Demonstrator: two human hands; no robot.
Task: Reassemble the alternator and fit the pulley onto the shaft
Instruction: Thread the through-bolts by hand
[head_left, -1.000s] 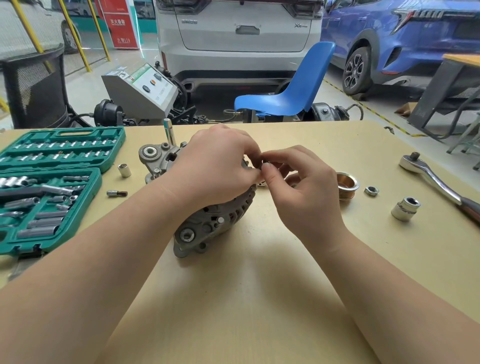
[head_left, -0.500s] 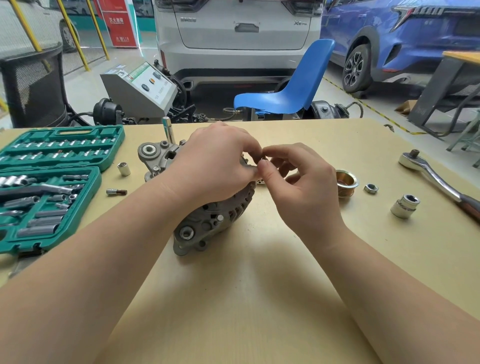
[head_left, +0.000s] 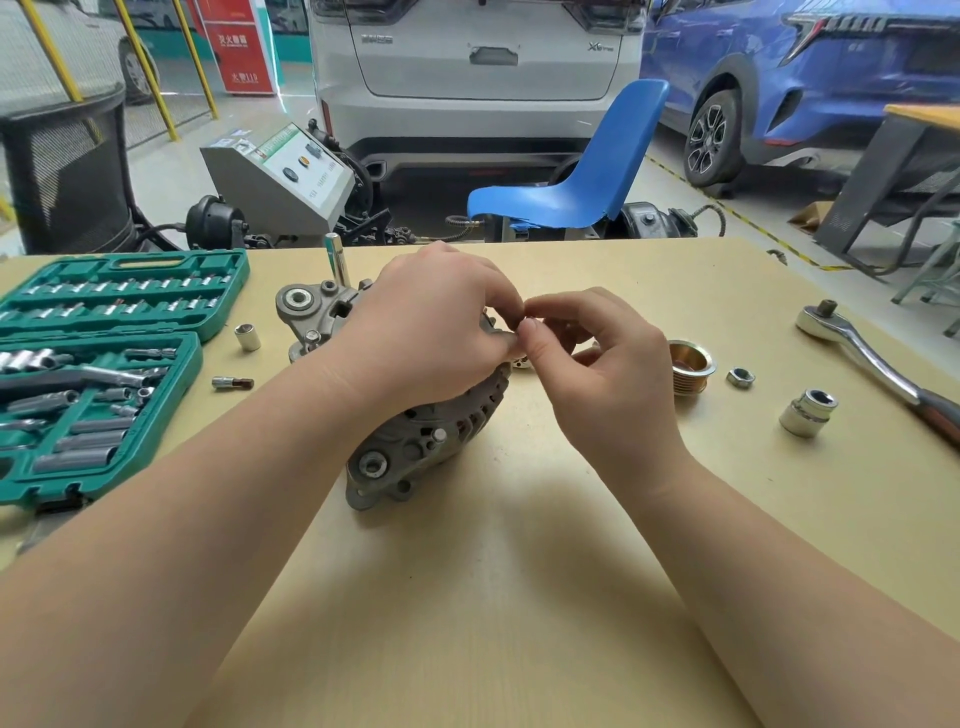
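Note:
The grey alternator (head_left: 431, 441) lies on its side on the tan table (head_left: 519, 597). My left hand (head_left: 436, 332) is curled over its upper housing and grips it. My right hand (head_left: 608, 374) has thumb and forefinger pinched against my left fingertips at the alternator's upper right edge, on a small part that the fingers mostly hide. The brass-coloured ribbed pulley (head_left: 688, 366) stands loose on the table just right of my right hand. A hex nut (head_left: 740, 378) lies beside it.
An open green socket set (head_left: 98, 374) fills the left side. A small socket (head_left: 248, 336) and a bit (head_left: 232, 383) lie beside it. A large socket (head_left: 808, 413) and a ratchet (head_left: 872, 358) are at the right. Behind the table stand a blue chair (head_left: 576, 176) and parked cars.
Both hands stay at the same spot on the alternator; the fingertips have shifted only slightly. The pulley, nut and tools have not moved.

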